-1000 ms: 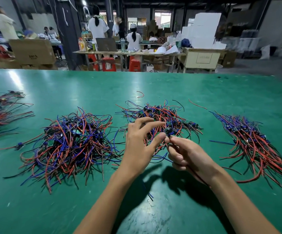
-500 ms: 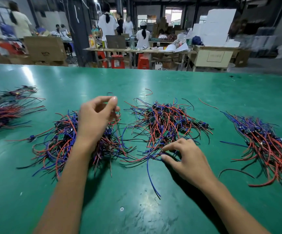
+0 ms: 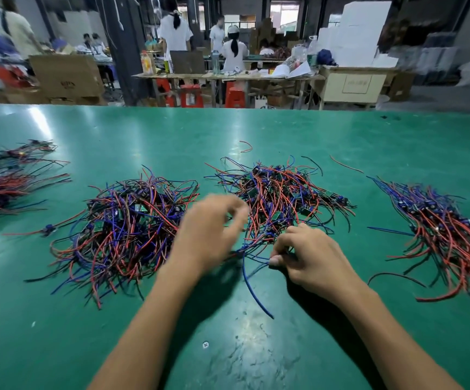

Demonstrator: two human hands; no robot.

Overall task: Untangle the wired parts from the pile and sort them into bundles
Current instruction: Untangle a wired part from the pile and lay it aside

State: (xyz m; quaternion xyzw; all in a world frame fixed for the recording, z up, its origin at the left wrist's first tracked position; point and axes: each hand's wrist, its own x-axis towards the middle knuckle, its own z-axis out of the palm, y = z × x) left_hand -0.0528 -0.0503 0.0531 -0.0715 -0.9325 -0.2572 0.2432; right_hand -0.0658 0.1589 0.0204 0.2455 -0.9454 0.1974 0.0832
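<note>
Red and blue wired parts lie in heaps on the green table (image 3: 256, 347). A big tangled pile (image 3: 121, 226) is left of centre, and a second tangled pile (image 3: 279, 198) is in the middle. My left hand (image 3: 211, 232) hovers between the two piles, blurred, with loosely curved fingers and nothing visible in it. My right hand (image 3: 307, 257) rests at the near edge of the middle pile and pinches the wires of a wired part there. A blue wire (image 3: 252, 288) trails from that spot toward me.
A straighter bundle (image 3: 448, 229) lies at the right, and more bundles (image 3: 3, 181) sit at the far left edge. Two loose red wire bits (image 3: 246, 146) lie behind the middle pile. Beyond the table, people work at benches among cardboard boxes.
My left hand left my right hand, swung over the left pile, and is now coming back toward the middle. My right hand dropped to the table at the middle pile's near edge.
</note>
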